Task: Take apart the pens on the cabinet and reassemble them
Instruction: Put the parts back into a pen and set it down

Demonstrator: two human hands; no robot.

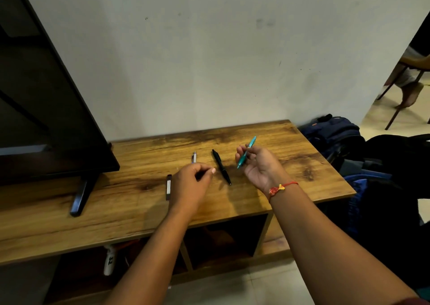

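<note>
Now the right hand point(260, 165) pinches the teal pen point(246, 152), while the left hand point(190, 186), fingers curled, hides most of the white pen point(194, 157).

1. Both forearms are bare, with no sleeve over either of them.
2. The right hand point(260, 165) wears a thin red thread bracelet point(282, 186) at the wrist, knotted with a small yellow and orange tuft.
3. The left hand point(190, 183) wears no ring, watch or band.
4. A short pale fingernail shows on the left thumb.
</note>
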